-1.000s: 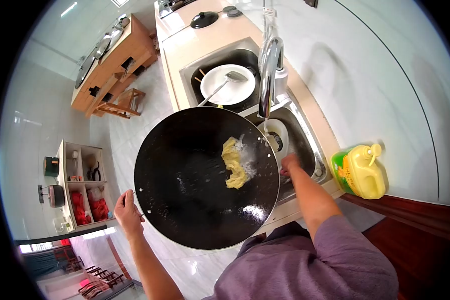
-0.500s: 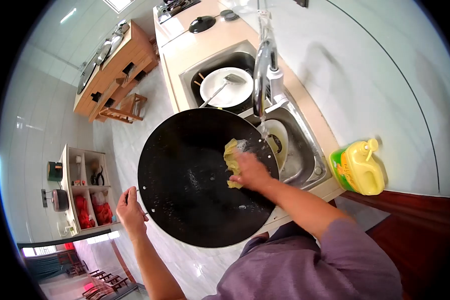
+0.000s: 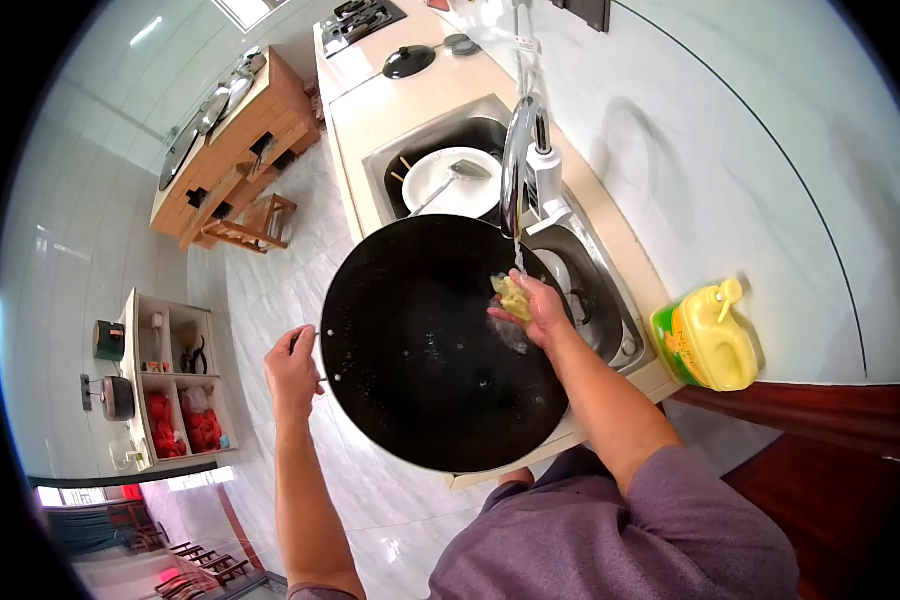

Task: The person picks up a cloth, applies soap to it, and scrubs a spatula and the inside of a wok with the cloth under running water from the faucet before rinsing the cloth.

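Beige countertop point(image 3: 370, 105) houses a double-basin sink point(image 3: 430, 134). Right hand point(image 3: 541, 306) grips a yellow cloth point(image 3: 511, 296), raised from the wok surface within the last half-second to the running faucet point(image 3: 510, 200); wiping appears suspended. Left hand point(image 3: 292, 370) is closed on the side handle point(image 3: 322, 379) of the black wok point(image 3: 420, 390), positioned across the sink's front edge: opening upward, handle pointing left, handle axis roughly left-to-right.

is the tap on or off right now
On: a thin stream of water falls from the spout of the tap toward the right hand, which holds the yellow cloth over the pan.
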The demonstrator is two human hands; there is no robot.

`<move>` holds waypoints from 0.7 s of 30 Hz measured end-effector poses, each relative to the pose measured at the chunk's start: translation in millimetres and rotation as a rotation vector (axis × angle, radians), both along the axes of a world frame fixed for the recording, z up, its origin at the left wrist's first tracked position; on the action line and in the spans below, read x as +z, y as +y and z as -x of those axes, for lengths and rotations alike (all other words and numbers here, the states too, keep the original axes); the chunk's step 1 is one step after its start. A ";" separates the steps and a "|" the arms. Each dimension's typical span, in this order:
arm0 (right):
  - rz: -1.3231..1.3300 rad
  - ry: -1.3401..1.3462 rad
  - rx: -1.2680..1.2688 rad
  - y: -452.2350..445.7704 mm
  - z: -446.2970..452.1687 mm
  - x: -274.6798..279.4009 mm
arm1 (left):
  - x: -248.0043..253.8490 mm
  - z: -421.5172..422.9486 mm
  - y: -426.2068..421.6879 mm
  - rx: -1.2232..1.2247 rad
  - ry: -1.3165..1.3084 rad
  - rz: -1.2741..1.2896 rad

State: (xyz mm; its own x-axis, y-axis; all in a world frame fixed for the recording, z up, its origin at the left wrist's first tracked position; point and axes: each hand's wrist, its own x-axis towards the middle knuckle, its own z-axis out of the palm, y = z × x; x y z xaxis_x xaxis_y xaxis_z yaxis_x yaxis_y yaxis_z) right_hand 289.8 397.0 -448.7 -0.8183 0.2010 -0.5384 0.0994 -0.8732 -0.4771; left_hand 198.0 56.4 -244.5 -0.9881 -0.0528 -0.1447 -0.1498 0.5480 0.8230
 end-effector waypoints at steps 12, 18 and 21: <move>-0.993 -0.118 0.025 1.8 72.2 -65.6 | -10.8 -22.8 56.9 -0.288 0.852 0.700; -1.210 -0.221 0.175 -5.4 63.0 -17.0 | -64.1 -68.0 152.8 -0.622 0.056 0.113; -0.772 -0.275 0.021 6.4 49.9 -13.4 | -104.8 -78.4 205.4 -0.330 -0.509 -0.276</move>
